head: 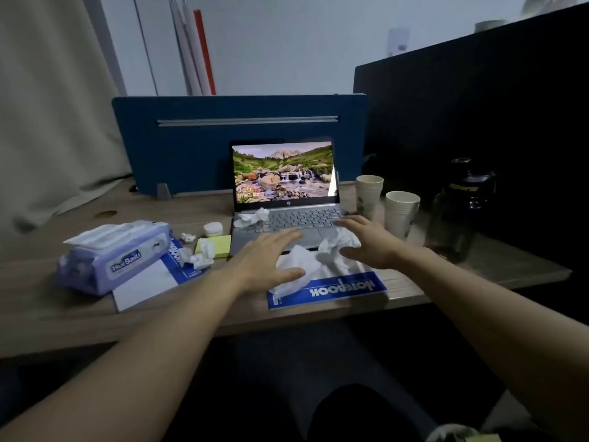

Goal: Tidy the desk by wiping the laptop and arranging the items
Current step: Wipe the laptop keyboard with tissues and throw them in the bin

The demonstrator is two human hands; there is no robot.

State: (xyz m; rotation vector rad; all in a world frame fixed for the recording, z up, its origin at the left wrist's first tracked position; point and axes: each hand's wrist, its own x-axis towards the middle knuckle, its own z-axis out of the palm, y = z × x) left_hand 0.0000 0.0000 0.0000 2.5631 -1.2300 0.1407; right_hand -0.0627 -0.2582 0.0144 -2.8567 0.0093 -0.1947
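- A pale grey-white wall [287, 43] fills the back of the room, dimly lit.
- A beige curtain [47, 106] hangs down the left side, its folds reaching the desk's far left corner.
- A wooden desk [63, 314] with a round cable hole spans the foreground.
- A blue divider panel [197, 148] with a silver rail stands upright along the desk's rear edge.
- A dark partition [478, 106] rises on the right, in deep shadow.
- White and red poles [197, 49] lean against the wall behind the divider.
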